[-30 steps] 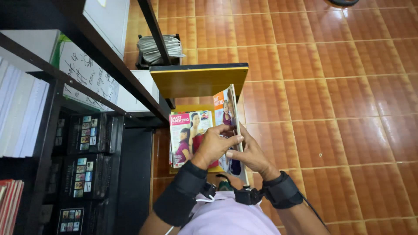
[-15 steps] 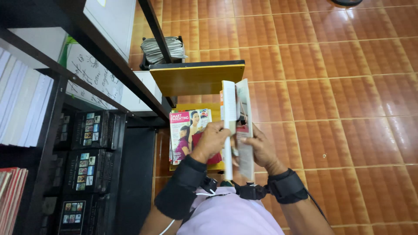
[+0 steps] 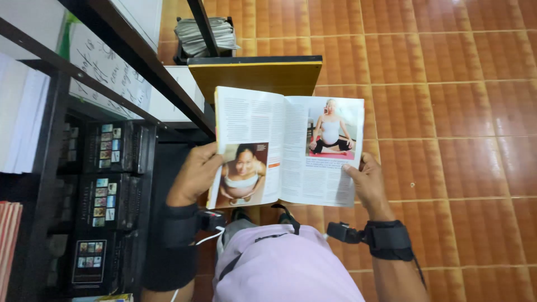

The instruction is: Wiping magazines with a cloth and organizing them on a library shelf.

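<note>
A glossy paper magazine lies spread open between both hands, held up in the air above the orange-brown tiled floor, near the person's chest. Its two visible pages are white with columns of small print. The left page carries a photograph at its near corner showing a person in a light top; the right page carries a photograph at its far part showing a person sitting cross-legged on a red mat. The spine runs from near to far, roughly down the middle, and the spread's long axis runs left to right. The tops of the pages point away from the person, toward a yellow-brown wooden board with a dark edge just beyond the magazine. The left page bows upward a little toward the spine.

The left hand has its grip closed on the left page's outer edge, fingers curled over the near corner beside the photograph. The right hand grasps the right page's near outer corner, thumb lying on the paper. Both wrists wear black straps.

To the left stands a dark metal shelf holding black boxes with small coloured pictures. A stack of grey papers lies on the floor at the far end.
</note>
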